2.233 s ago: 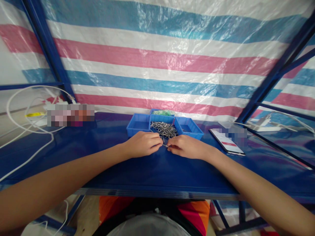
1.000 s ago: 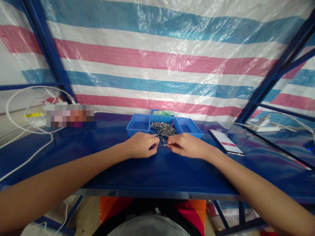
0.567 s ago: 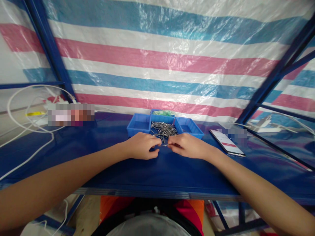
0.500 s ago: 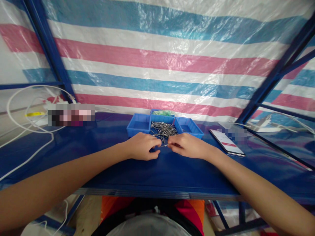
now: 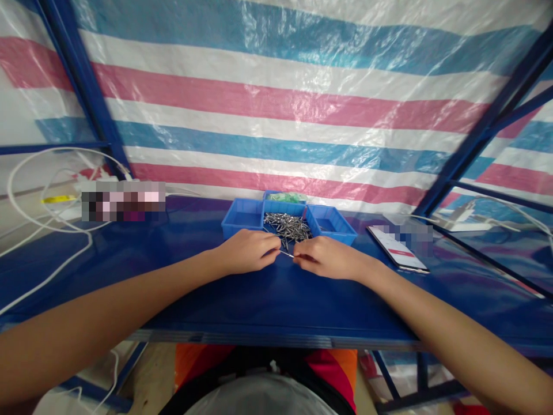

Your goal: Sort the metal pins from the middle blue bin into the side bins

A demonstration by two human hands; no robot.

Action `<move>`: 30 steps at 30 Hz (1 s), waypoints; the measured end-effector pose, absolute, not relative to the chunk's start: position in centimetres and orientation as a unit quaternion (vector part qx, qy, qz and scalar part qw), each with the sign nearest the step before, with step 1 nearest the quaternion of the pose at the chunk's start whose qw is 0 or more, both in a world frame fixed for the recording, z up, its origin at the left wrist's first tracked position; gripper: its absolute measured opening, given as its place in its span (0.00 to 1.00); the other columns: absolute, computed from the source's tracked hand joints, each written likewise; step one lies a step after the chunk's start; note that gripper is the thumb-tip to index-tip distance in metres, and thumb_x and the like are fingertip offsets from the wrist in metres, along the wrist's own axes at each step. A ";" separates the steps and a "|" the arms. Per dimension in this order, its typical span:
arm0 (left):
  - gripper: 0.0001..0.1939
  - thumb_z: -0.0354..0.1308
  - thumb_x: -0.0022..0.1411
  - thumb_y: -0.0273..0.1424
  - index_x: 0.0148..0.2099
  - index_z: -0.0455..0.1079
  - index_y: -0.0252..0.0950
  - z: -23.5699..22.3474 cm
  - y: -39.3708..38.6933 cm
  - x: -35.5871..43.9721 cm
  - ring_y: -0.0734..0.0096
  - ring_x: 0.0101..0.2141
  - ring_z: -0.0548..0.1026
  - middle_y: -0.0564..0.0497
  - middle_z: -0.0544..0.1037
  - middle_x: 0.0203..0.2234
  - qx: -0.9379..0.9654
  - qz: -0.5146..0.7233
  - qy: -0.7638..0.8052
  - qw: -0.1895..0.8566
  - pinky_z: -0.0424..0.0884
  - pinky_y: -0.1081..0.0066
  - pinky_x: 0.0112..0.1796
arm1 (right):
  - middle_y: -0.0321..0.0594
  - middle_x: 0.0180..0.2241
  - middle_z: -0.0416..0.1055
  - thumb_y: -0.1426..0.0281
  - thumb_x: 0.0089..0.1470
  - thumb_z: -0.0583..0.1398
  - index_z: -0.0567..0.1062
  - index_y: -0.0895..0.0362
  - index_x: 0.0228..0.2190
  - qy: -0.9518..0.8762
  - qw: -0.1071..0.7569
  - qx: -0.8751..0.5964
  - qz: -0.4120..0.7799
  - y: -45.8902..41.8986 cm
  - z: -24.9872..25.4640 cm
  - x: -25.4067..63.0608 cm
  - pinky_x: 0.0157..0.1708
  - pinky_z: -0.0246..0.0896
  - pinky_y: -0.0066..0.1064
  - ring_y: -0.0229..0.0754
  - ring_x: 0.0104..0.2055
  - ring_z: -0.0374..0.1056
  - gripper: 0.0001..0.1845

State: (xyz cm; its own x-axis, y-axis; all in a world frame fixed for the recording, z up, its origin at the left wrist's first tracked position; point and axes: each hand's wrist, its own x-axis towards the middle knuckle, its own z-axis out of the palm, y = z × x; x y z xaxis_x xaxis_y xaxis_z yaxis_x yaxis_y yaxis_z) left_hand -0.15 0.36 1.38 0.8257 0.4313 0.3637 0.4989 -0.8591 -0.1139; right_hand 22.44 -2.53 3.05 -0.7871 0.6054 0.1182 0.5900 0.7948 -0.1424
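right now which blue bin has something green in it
The rearmost blue bin, nearest the striped sheet: green material shows inside it, but none in the left bin, middle bin or right bin.

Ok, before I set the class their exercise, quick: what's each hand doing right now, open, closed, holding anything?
Left hand: closed, pinching one end of a thin pin.
Right hand: closed, pinching the pin's other end.

Left grip [image 5: 254, 252], right grip [image 5: 322, 257], thin rod [image 5: 287, 254] held between, blue bins [image 5: 242, 219]
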 end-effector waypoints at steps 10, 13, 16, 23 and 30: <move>0.06 0.51 0.65 0.31 0.40 0.68 0.37 1.0 -0.5 0.4 0.74 0.35 0.74 0.53 0.75 0.33 -0.960 -0.211 -0.183 0.038 0.65 0.77 0.37 | 0.41 0.31 0.72 0.75 0.59 0.53 0.71 0.60 0.34 -0.950 0.094 -0.295 0.034 -2.9 2.8 21.8 0.34 0.57 0.27 0.37 0.32 0.68 0.07; 0.06 0.52 0.65 0.31 0.39 0.69 0.37 0.8 -0.4 0.4 0.74 0.35 0.74 0.53 0.75 0.34 -0.958 -0.214 -0.187 0.026 0.65 0.77 0.37 | 0.42 0.31 0.73 0.74 0.60 0.53 0.73 0.60 0.35 -0.951 0.100 -0.290 0.038 -3.1 2.6 21.6 0.34 0.58 0.27 0.38 0.32 0.69 0.08; 0.05 0.52 0.64 0.31 0.39 0.69 0.37 0.9 -0.3 0.4 0.76 0.34 0.74 0.54 0.75 0.33 -0.959 -0.216 -0.186 0.005 0.65 0.78 0.36 | 0.41 0.30 0.73 0.72 0.61 0.53 0.73 0.60 0.34 -0.952 0.103 -0.288 0.028 -3.0 2.5 21.5 0.32 0.57 0.26 0.37 0.31 0.69 0.10; 0.04 0.52 0.62 0.28 0.37 0.67 0.37 1.2 -0.8 0.4 0.75 0.33 0.72 0.54 0.74 0.32 -0.958 -0.217 -0.187 -0.015 0.64 0.78 0.36 | 0.41 0.30 0.73 0.70 0.61 0.55 0.74 0.60 0.34 -0.950 0.104 -0.293 0.033 -2.7 2.4 21.8 0.31 0.57 0.25 0.37 0.31 0.69 0.09; 0.03 0.51 0.57 0.26 0.36 0.64 0.37 1.4 -0.6 0.3 0.73 0.32 0.71 0.54 0.72 0.30 -0.951 -0.198 -0.236 -0.007 0.63 0.76 0.35 | 0.39 0.29 0.72 0.67 0.62 0.55 0.73 0.59 0.33 -0.947 0.112 -0.300 0.035 -2.9 3.3 21.9 0.30 0.55 0.26 0.36 0.29 0.68 0.10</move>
State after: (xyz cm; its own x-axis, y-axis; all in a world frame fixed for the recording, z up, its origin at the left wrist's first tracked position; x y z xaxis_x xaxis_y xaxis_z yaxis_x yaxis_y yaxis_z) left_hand 0.31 -0.65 1.37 0.8101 0.4513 0.3742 0.4462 -0.8887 0.1059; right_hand 21.86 -2.94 3.34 -0.7951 0.5759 0.1904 0.5600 0.8175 -0.1340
